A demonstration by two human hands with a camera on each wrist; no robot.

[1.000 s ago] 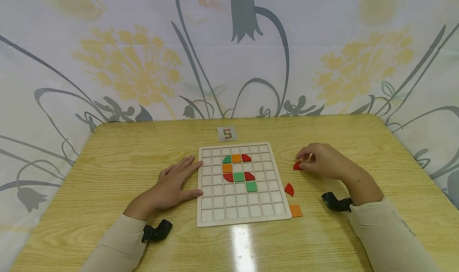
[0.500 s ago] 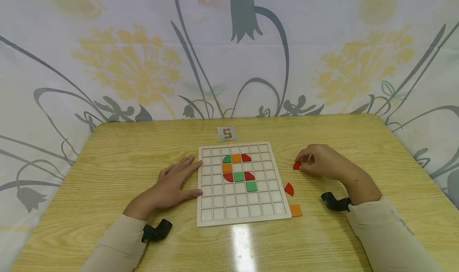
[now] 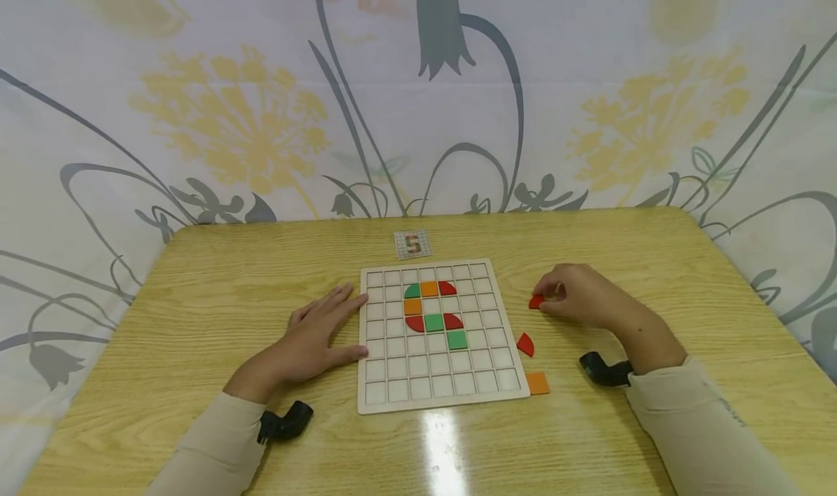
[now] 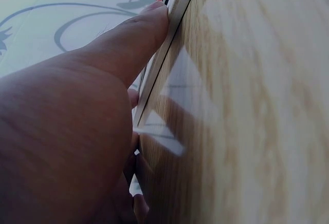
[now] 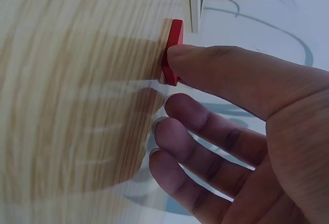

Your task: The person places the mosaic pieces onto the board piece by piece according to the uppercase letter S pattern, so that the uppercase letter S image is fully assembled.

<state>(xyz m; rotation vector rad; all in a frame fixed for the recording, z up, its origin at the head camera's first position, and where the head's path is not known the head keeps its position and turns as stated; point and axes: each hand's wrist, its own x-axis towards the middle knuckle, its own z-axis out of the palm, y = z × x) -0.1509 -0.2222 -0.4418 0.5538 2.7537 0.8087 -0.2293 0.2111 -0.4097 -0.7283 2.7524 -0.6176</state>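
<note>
My left hand (image 3: 314, 336) lies on the table with its fingers spread. Its thumb and a fingertip touch the left edge of the wooden grid board (image 3: 379, 392); the left wrist view shows the thumb against that edge. Right of the board, my right hand (image 3: 585, 296) pinches a red quarter-round tile (image 3: 535, 302) at table height. In the right wrist view the thumb presses the red tile (image 5: 175, 36), the index finger is mostly hidden, and the other fingers are loosely curled. Green, orange and red tiles form a curved figure on the board, including a green square (image 3: 457, 339).
Another red quarter-round tile (image 3: 526, 344) lies by the board's right edge. An orange square tile (image 3: 539, 383) touches the board's lower right corner. Behind the board is a small pattern card (image 3: 413, 244) with an S-shaped figure. A patterned cloth (image 3: 366, 118) rises behind the table.
My right hand has shifted slightly left toward the board, and the red tile in its fingers moved with it. My left hand keeps its place at the board's edge.
</note>
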